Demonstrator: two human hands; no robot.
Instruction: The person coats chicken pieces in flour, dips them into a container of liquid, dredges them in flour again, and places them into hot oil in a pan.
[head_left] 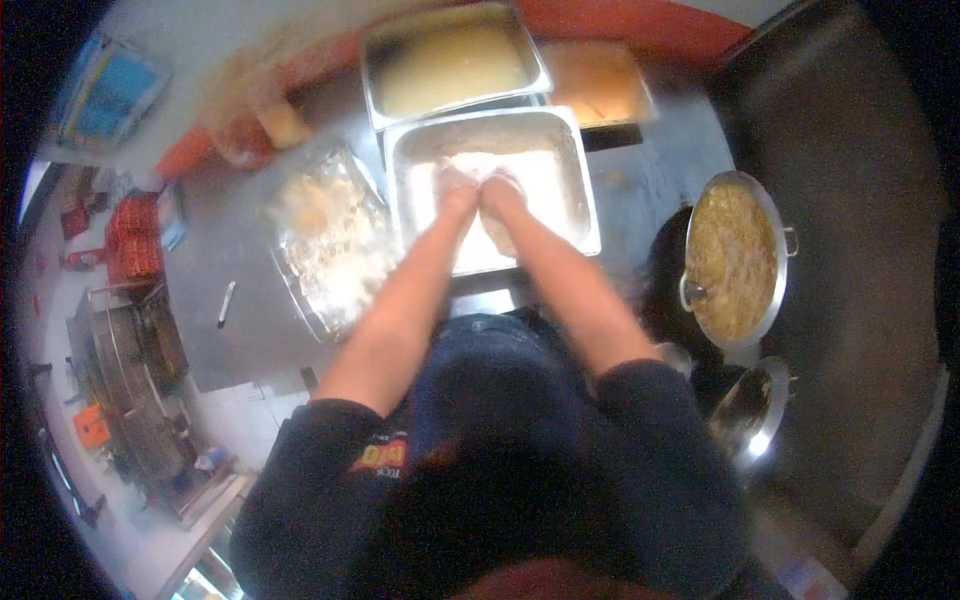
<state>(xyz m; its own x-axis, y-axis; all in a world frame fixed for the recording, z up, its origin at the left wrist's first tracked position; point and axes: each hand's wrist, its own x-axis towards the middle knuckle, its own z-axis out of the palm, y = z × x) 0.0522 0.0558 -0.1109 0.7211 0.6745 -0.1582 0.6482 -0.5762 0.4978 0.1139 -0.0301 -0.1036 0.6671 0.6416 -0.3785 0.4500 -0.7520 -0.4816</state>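
Both of my hands reach down into a deep steel pan (583, 180) of white powder that looks like flour. My left hand (457, 187) and my right hand (501, 192) are side by side near the pan's middle, wrists almost touching. Glare and motion blur smear the fingers, and the powder partly covers them, so whatever they hold does not show. Left of the pan lies a tray (310, 318) with pale, coated-looking pieces (325, 225), blurred by glare.
Behind stands another steel pan (545, 80) with pale yellowish contents. An orange-topped container (600, 85) is at back right. On the right, a round two-handled pan (735, 340) holds brownish, bubbly contents; a smaller pan (750, 410) is nearer. A white marker-like stick (227, 304) lies left.
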